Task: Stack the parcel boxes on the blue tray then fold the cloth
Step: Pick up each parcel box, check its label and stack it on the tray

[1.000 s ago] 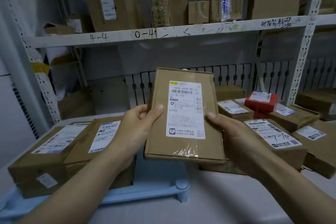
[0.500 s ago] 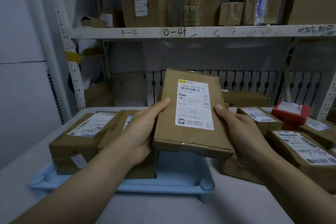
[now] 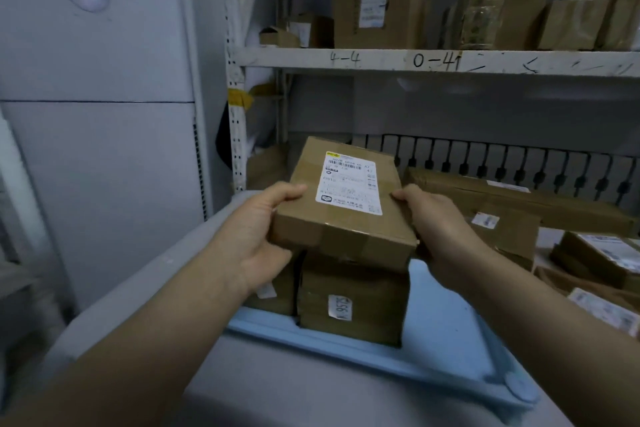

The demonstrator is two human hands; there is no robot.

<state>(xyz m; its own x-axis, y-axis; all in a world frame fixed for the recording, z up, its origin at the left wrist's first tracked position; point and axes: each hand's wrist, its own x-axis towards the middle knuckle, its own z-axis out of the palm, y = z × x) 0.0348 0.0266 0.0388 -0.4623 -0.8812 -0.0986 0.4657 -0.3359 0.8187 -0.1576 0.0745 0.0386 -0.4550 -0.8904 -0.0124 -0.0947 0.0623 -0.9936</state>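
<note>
A flat brown parcel box [image 3: 346,218] with a white shipping label lies level between my hands, just above the boxes standing on the blue tray [image 3: 440,333]. My left hand [image 3: 256,236] grips its left edge with the thumb on top. Its right edge is held by my right hand [image 3: 436,222], thumb at the label's corner. Below it stands a brown box [image 3: 349,305] with a small white sticker, and beside that another box [image 3: 273,291], mostly hidden by my left wrist. No cloth is in view.
Several more labelled parcels [image 3: 502,229] lie on the grey table [image 3: 277,392] to the right. A white metal shelf [image 3: 415,61] above carries cardboard boxes. A tall white appliance [image 3: 97,114] stands at the left.
Both hands have carried the parcel left and down, tilting it from upright to flat over the boxes on the tray. The camera has turned left.
</note>
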